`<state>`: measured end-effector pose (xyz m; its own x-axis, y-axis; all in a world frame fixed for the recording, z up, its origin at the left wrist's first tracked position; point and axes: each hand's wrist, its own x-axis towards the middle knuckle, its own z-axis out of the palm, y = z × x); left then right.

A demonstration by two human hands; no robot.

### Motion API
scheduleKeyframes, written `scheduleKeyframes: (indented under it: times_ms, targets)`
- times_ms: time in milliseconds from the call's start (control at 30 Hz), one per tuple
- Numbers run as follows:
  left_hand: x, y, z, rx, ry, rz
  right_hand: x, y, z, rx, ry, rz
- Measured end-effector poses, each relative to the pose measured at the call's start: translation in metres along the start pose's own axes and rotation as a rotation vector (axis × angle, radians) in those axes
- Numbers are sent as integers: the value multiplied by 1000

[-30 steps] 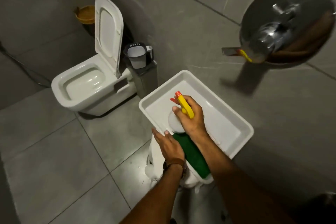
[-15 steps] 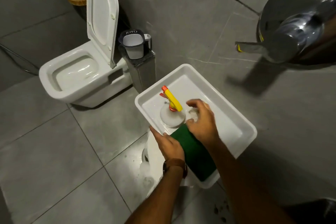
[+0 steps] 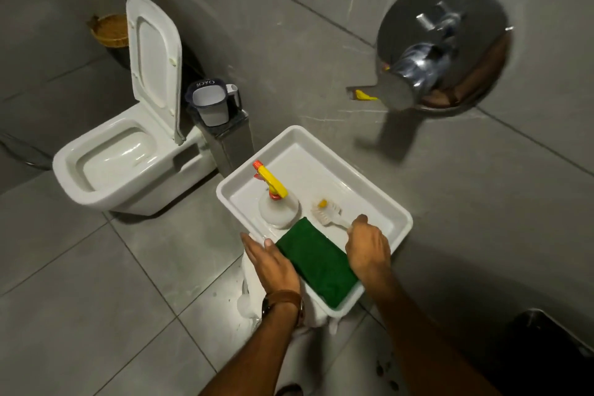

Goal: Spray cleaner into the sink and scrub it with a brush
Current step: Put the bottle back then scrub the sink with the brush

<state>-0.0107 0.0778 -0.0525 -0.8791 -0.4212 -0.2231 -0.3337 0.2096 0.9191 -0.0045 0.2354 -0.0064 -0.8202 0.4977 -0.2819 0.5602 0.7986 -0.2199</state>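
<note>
A white rectangular sink (image 3: 353, 170) on a pedestal stands against the grey wall. Inside it, a clear spray bottle (image 3: 279, 209) with a yellow and orange trigger stands upright at the near left. A folded green cloth (image 3: 316, 265) lies over the near rim. A white brush (image 3: 326, 214) with a yellow spot lies in the basin, bristle head pointing away. My right hand (image 3: 368, 247) is closed around the brush's handle. My left hand (image 3: 273, 262), with a brown watch on its wrist, rests flat on the sink's near left rim, fingers apart.
A white toilet (image 3: 128, 151) with its lid raised stands to the left. Beside it, a grey box (image 3: 229, 135) carries a white jug. A woven basket (image 3: 111, 30) sits in the far corner. A chrome tap (image 3: 418, 74) juts from the wall above the sink. Grey floor tiles lie left.
My right hand let go of the spray bottle, which now stands alone in the sink, moved right and closed on the brush handle. The left hand stays on the rim.
</note>
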Motion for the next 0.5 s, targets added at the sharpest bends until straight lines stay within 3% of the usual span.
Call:
scheduleKeyframes:
  times_ms: [200,500]
  targets:
    - [-80,45,-8,43,-201,172,-83,49,-57,246,46,103]
    - [-270,98,-10,36,-556,421,-236,164,-130,326,220,275]
